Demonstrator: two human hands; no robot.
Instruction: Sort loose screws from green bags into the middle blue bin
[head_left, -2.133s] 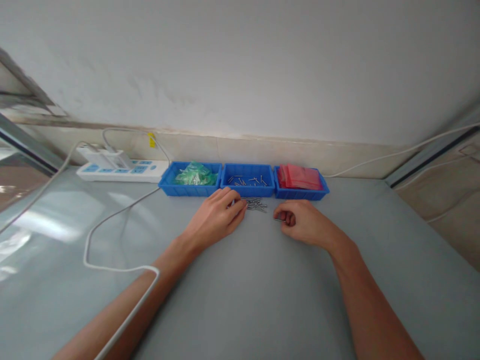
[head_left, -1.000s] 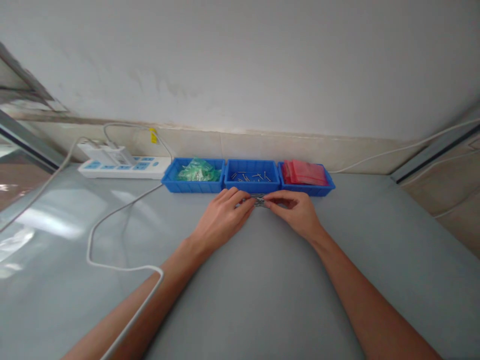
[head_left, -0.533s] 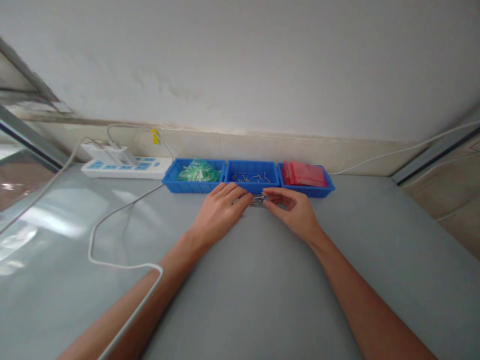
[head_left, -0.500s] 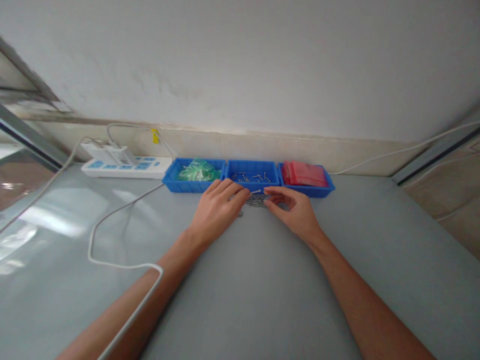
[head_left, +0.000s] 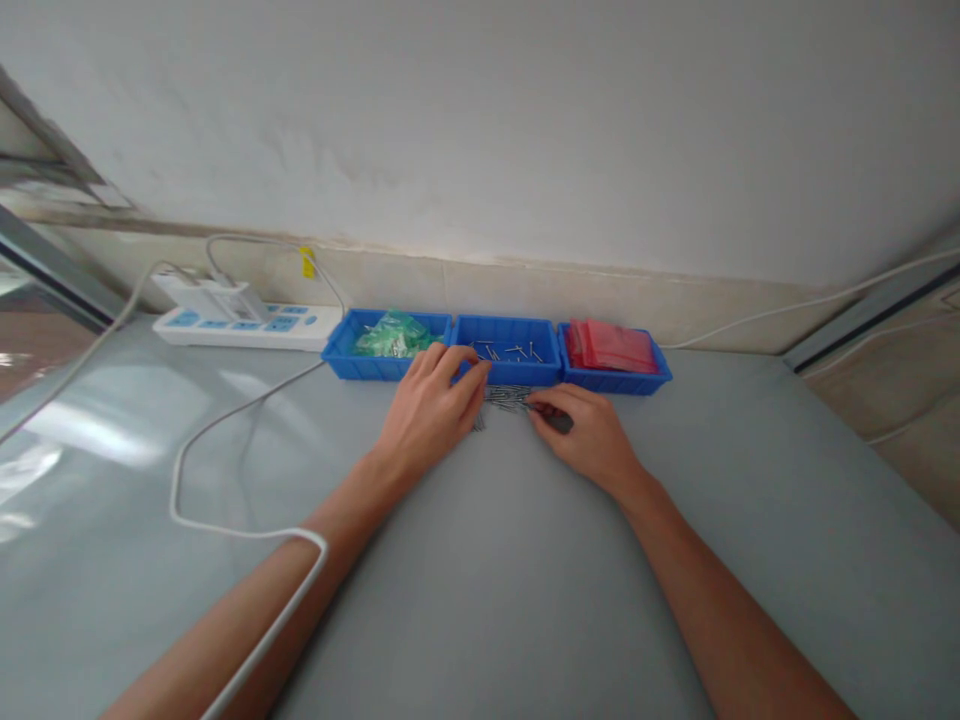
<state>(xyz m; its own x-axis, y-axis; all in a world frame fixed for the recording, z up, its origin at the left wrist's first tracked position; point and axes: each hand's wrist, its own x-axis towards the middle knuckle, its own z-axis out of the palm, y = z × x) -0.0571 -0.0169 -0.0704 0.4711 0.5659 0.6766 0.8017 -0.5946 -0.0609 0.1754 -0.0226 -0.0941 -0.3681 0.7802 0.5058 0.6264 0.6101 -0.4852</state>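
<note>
A small pile of thin silvery screws (head_left: pixel 506 397) lies on the table between my two hands, just in front of the middle blue bin (head_left: pixel 510 372). My left hand (head_left: pixel 431 405) is bent over the pile's left end, thumb and forefinger pinched near the bin's front wall. Whatever sits in that pinch is too small to make out. A few loose screws (head_left: pixel 478 423) show beside its thumb. At the pile's right end, my right hand (head_left: pixel 585 430) has its thumb and forefinger closed on a screw. More screws (head_left: pixel 517 351) are scattered inside the middle bin.
The left blue bin (head_left: pixel 367 369) holds green plastic bags (head_left: pixel 397 336); the right one (head_left: pixel 615 382) holds red plastic bags (head_left: pixel 616 347). A white power strip (head_left: pixel 292 328) with plugged-in adapters stands at the left. Its white cable (head_left: pixel 176 480) crosses the table and passes over my left forearm.
The screw that showed between my hands is out of sight. My left fingertips have shifted slightly left and up, and my right finger and thumb have closed down at the pile.
</note>
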